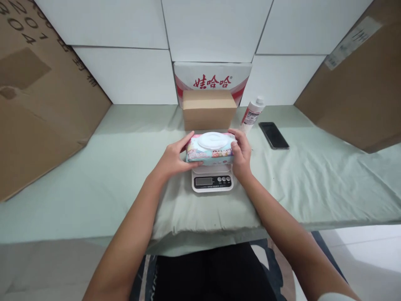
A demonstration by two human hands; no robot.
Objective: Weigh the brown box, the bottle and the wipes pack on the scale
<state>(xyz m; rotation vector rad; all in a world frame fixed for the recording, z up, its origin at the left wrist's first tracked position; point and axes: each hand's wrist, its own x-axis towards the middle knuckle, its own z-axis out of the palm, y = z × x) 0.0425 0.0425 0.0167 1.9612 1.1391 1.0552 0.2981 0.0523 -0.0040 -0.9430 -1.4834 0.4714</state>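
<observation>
A pack of wet wipes (208,154) with a white oval lid is held between my two hands over a white kitchen scale (212,184). My left hand (177,156) grips its left end, thumb along the lower front edge. Round the right end, my right hand (241,152) is closed with the fingers at the back and the thumb at the front. The pack covers most of the scale's platform, and I cannot tell whether it touches it. The scale's display and several buttons face me; no reading can be made out.
Behind the pack stands a brown cardboard box (209,110), before a white and red carton (213,75). A white bottle (252,113) and a black phone (273,135) are to the right. Large cardboard panels (40,108) flank the green cloth-covered table (125,188).
</observation>
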